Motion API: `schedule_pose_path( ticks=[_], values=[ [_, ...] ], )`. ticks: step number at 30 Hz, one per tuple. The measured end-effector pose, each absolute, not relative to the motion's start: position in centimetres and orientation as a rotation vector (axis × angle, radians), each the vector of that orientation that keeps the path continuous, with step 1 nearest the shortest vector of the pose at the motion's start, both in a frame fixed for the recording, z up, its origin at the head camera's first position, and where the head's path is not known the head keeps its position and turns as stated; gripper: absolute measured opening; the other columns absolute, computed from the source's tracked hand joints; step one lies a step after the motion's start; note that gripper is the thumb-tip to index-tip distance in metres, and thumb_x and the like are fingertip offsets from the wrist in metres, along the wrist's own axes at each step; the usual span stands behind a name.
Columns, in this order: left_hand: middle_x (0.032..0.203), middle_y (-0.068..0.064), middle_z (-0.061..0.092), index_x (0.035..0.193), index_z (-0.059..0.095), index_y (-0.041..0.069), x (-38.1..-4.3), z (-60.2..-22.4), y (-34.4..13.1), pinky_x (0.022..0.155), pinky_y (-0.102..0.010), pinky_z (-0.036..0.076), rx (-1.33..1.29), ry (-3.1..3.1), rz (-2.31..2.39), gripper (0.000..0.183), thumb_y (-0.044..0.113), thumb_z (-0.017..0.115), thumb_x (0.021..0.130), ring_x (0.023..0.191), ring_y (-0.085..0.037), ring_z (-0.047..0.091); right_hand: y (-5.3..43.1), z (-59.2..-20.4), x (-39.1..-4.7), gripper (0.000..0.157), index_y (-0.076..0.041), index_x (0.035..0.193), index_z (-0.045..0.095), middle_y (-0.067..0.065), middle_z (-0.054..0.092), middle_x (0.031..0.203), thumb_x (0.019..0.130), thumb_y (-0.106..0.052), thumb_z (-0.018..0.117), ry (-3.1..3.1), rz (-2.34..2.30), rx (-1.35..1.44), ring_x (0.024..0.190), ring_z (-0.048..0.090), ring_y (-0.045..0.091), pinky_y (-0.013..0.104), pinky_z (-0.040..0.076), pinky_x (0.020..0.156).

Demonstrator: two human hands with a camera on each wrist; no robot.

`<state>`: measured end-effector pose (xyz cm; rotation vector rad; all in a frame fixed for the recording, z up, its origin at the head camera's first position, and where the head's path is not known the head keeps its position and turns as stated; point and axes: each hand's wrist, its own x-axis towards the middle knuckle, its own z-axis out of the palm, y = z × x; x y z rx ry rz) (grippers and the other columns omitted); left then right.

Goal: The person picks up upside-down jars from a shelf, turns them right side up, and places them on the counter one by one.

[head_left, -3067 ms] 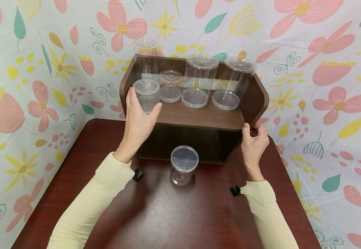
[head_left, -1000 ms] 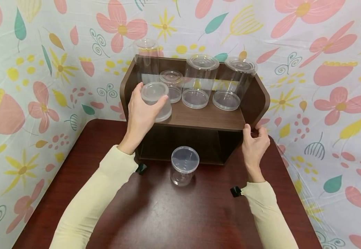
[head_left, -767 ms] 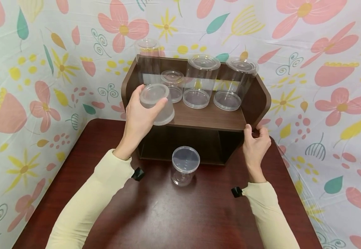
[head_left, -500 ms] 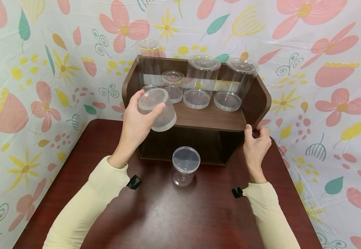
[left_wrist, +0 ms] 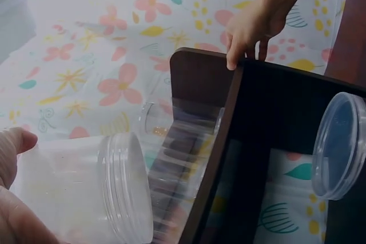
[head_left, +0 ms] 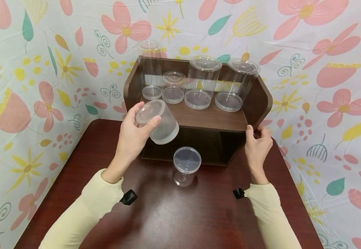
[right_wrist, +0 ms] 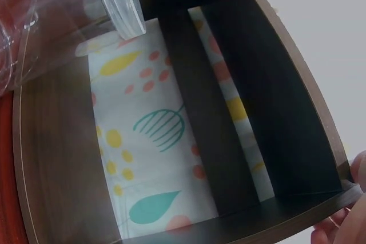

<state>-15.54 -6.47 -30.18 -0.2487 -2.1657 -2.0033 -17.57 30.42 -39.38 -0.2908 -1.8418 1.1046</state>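
Observation:
My left hand (head_left: 130, 136) grips a frosted plastic jar (head_left: 160, 122) in front of the shelf's left side. The jar is tilted, its ridged end (left_wrist: 128, 187) pointing down and to the right. Thumb and fingers wrap around its upper end. With my right hand (head_left: 258, 148) I pinch the right front corner of the dark brown two-tier shelf (head_left: 205, 121); in the right wrist view its fingers (right_wrist: 357, 215) show at the board's edge. Below the frosted jar, a clear lidded jar (head_left: 185, 166) stands upright on the table.
Along the upper tier stand a tall narrow clear jar (head_left: 150, 71), a short one (head_left: 173, 88) and two wide tall ones, (head_left: 203, 81) left and right. The shelf rests on a dark red table (head_left: 168, 218). Flowered fabric (head_left: 317, 114) hangs behind and at both sides.
My left hand has taken hold of the frosted jar, lifted it off the upper tier, and brought it forward and down while tilting it. My right hand stays at the shelf's corner.

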Motion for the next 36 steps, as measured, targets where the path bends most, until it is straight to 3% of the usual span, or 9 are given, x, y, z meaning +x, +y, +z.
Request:
schedule_pose_path(
  ticks=[9,18,28,36],
  values=[
    [0.145,-0.006,0.057,0.156,0.04,0.005,-14.3,-31.8,-6.3,0.106,-0.035,0.048,-0.287,-2.086,-2.084,0.078,0.023,0.078,0.091,0.126,-0.018,0.059,30.4,-39.2,-17.3,0.023,0.012,0.09,0.067,0.005,0.063,0.085,0.093,-0.011,0.072,-1.869,1.106,-0.291,0.077,0.054,0.0,0.019,0.044,0.074],
    [0.147,-0.011,0.055,0.157,0.037,0.002,-13.4,-33.4,-5.8,0.108,-0.032,0.046,-0.298,-2.018,-2.151,0.078,0.018,0.075,0.091,0.131,-0.018,0.055,30.4,-39.1,-17.2,0.025,0.012,0.094,0.068,-0.009,0.058,0.084,0.094,-0.012,0.072,-1.885,1.132,-0.29,0.078,0.055,0.001,0.017,0.043,0.074],
    [0.146,-0.017,0.057,0.155,0.035,-0.004,-12.9,-35.3,-4.3,0.1,-0.025,0.05,-0.335,-1.922,-2.296,0.072,0.006,0.071,0.092,0.128,-0.022,0.058,30.6,-39.2,-17.1,0.026,0.012,0.096,0.069,-0.001,0.061,0.086,0.095,-0.014,0.073,-1.906,1.136,-0.296,0.078,0.054,0.002,0.017,0.04,0.074],
    [0.145,-0.016,0.058,0.153,0.039,0.0,-13.1,-36.6,-3.2,0.103,-0.027,0.048,-0.359,-1.915,-2.346,0.069,0.011,0.071,0.093,0.132,-0.022,0.056,31.0,-39.3,-17.1,0.028,0.011,0.104,0.072,-0.004,0.062,0.087,0.096,-0.016,0.074,-1.903,1.205,-0.279,0.077,0.056,0.003,0.018,0.043,0.072]
  ],
)
